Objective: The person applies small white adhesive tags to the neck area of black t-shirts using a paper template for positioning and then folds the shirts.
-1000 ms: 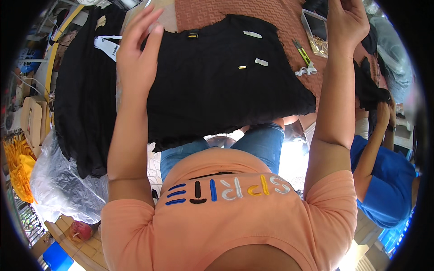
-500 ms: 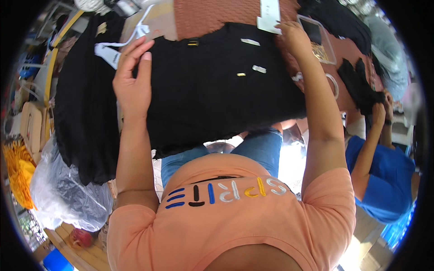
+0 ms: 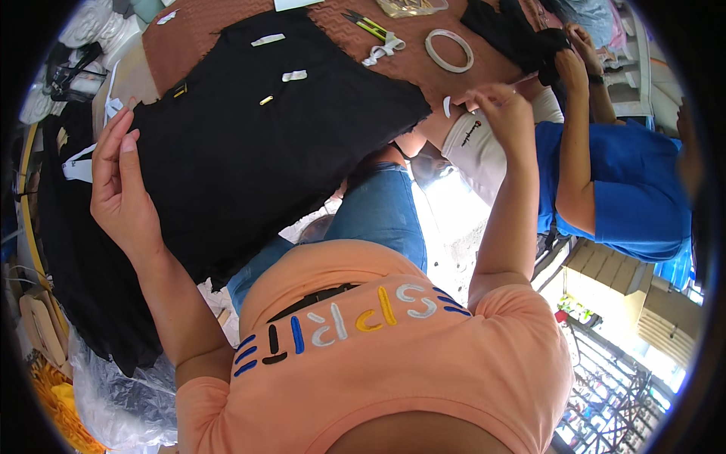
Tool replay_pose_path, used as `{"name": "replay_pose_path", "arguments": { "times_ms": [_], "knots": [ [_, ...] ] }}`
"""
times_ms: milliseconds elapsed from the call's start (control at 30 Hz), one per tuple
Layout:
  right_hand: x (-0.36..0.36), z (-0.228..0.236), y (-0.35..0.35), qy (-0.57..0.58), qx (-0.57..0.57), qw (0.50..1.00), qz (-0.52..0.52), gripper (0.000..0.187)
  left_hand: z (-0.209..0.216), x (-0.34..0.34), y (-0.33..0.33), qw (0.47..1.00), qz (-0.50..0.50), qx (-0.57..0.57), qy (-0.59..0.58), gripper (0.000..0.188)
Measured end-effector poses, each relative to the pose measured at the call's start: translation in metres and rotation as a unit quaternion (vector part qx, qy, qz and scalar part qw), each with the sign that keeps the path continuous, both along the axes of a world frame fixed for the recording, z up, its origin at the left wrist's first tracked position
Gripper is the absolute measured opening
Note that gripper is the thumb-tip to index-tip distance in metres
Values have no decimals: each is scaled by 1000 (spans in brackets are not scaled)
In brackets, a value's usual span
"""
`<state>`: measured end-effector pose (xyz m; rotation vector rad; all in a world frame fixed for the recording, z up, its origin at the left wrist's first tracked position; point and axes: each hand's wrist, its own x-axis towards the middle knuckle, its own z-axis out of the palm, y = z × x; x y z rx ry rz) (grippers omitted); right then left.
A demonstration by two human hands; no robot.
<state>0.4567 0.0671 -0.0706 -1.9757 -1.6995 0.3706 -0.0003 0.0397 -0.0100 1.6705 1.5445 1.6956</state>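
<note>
A black garment (image 3: 249, 144) lies spread before me, its near edge hanging over my lap. Two white strips (image 3: 268, 39) and a small pale piece (image 3: 266, 100) lie on it, and a neck label (image 3: 180, 89) shows at its upper edge. My left hand (image 3: 125, 185) is open, fingers stretched, over the garment's left side beside a white tag (image 3: 78, 168). Off the garment's right edge, my right hand (image 3: 503, 117) has its fingers bent together. A short curved white strip (image 3: 446, 107) shows by its fingertips; whether they touch it is hard to see.
On the brown quilted cover (image 3: 321, 19) lie yellow-handled snips (image 3: 366, 27), a white ring-shaped roll (image 3: 449, 51) and a clear box (image 3: 408, 6) of gold-coloured bits. To my right, a person in a blue shirt (image 3: 620, 185) handles black cloth (image 3: 514, 34). A clear plastic bag (image 3: 121, 393) stands lower left.
My view has turned to the right, so the garment appears farther left. My right hand has left the white card and moved nearer, off the garment's right edge. My left hand stays open.
</note>
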Motion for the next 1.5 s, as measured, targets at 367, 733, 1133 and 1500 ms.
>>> {"name": "replay_pose_path", "arguments": {
  "times_ms": [367, 733, 1133, 1500],
  "knots": [
    [-12, -12, -17, 282, -136, 950, 5, 23, 1, 41, -8, 984, -140, -102, -44, 20],
    [-171, 26, -37, 508, -262, 780, 253, 21, -36, 70, -26, 918, -248, -288, -114, 26],
    [-210, 8, -21, 452, -238, 815, 275, 25, -41, 44, -5, 905, -223, -338, -132, 19],
    [-239, 8, 9, 91, 250, 876, 403, 21, -54, 27, 25, 881, -239, -348, -216, 21]
  ]
}}
